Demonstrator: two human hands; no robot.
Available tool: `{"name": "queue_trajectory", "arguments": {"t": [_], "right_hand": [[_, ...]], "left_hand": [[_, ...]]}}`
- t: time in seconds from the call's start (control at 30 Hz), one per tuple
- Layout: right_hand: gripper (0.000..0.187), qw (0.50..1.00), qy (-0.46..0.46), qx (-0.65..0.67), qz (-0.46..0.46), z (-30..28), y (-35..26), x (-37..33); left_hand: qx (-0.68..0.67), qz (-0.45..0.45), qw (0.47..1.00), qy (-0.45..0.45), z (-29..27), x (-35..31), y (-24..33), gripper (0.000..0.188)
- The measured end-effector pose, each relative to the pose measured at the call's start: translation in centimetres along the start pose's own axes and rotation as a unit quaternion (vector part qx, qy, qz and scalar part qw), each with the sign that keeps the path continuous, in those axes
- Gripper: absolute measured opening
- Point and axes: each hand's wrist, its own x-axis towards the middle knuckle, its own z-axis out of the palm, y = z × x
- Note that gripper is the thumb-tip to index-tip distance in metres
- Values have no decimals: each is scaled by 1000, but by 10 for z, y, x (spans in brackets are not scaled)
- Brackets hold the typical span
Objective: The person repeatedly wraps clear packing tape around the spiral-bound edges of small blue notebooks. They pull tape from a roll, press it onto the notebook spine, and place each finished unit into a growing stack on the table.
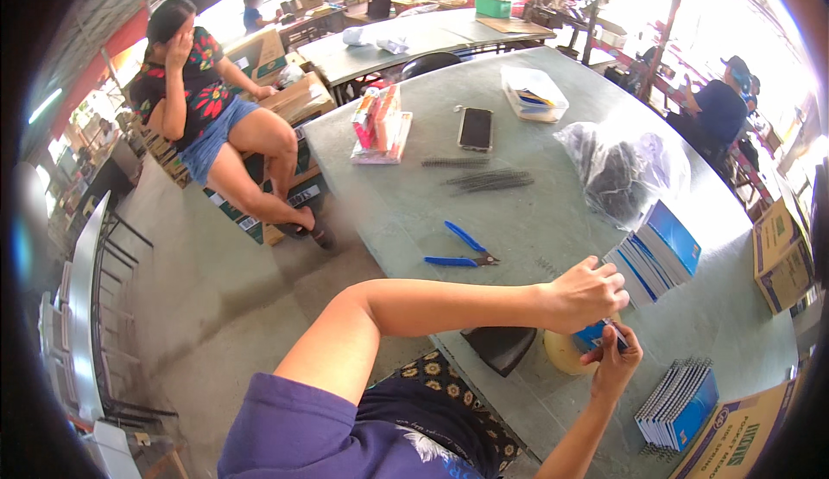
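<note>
My right hand (615, 360) holds a small blue notebook (591, 334) low over the near side of the table. Just above it, my left hand (587, 293) is closed with its fingers bent together; whatever is in them cannot be made out. Beneath the notebook shows a round yellowish object (563, 356), partly covered. Right of my left hand stands a stack of blue-covered notebooks (658, 250). Spiral-bound notebooks (680, 403) are stacked below my right hand. Blue-handled cutting pliers (466, 247) lie left of my hands, and loose black spiral coils (490, 181) lie farther back.
On the grey table (406, 211) are a phone (475, 129), red-orange packs (380, 120), a clear container (535, 95) and a plastic bag of dark coils (620, 172). A cardboard box (738, 436) borders the near right. A person (216, 107) sits on boxes at left.
</note>
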Motion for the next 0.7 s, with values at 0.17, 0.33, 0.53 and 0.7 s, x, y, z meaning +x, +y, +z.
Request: {"name": "queue_trajectory", "arguments": {"t": [0.17, 0.33, 0.53, 0.7], "right_hand": [[24, 996, 26, 85, 15, 6, -2, -2], [22, 996, 37, 66, 50, 0, -9, -7], [20, 996, 91, 28, 0, -3, -36, -18], [19, 983, 20, 172, 54, -20, -18, -13]], "left_hand": [[-27, -21, 994, -108, -8, -14, -11, 20], [-101, -36, 994, -13, -10, -5, -1, 27], [-110, -15, 992, -54, -11, -9, 5, 27], [-110, -3, 994, -14, -3, -1, 9, 23]]}}
